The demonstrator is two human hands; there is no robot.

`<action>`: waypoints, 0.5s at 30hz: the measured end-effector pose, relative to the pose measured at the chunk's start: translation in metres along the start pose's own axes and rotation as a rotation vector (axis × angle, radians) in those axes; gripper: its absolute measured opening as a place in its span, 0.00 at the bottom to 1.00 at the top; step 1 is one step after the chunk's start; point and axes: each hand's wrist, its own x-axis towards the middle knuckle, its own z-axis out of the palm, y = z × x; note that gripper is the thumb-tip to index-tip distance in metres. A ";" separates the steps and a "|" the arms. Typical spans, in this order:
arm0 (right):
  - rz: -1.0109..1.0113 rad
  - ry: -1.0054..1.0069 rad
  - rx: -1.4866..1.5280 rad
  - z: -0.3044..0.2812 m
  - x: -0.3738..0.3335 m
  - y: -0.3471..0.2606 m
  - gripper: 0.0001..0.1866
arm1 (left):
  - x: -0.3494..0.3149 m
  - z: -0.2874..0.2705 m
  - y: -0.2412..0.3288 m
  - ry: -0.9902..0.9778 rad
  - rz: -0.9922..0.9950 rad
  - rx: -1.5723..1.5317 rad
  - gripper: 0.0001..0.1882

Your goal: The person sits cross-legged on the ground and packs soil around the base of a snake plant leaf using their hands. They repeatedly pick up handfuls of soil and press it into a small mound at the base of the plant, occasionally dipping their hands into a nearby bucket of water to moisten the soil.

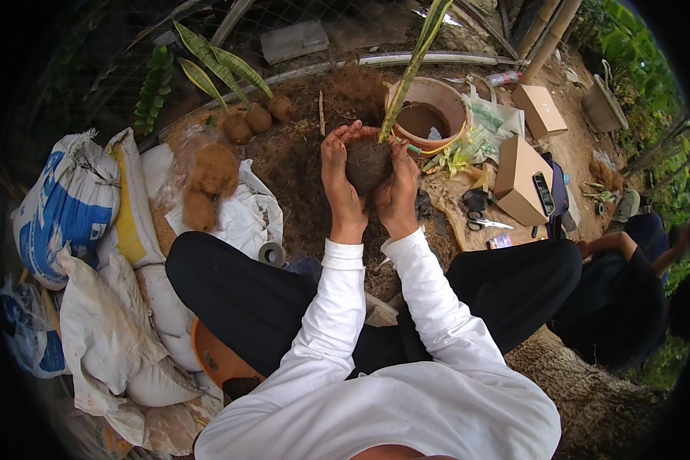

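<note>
My left hand and my right hand are cupped round the two sides of a dark, round root ball. Both hands are smeared with soil. A long snake plant leaf rises from the ball, tilted to the right. Just beyond my right hand stands a round bucket with brown muddy water in it. Farther left, several brown balls sit in a row on the soil, with snake plant leaves standing out of them.
On the left are stuffed sacks, brown fibre in clear plastic and a tape roll. To the right lie scissors, cardboard boxes and a phone. Another person's arm shows at the far right.
</note>
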 end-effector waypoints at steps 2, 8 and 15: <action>-0.036 -0.189 -0.134 -0.017 0.010 -0.004 0.23 | 0.001 -0.002 0.002 0.045 -0.125 -0.268 0.27; 0.011 -0.131 -0.063 -0.008 0.013 -0.011 0.15 | -0.009 0.004 -0.008 -0.013 -0.148 -0.424 0.28; -0.135 -0.025 -0.266 0.000 0.002 -0.006 0.13 | -0.006 0.011 -0.012 0.131 -0.131 -0.464 0.34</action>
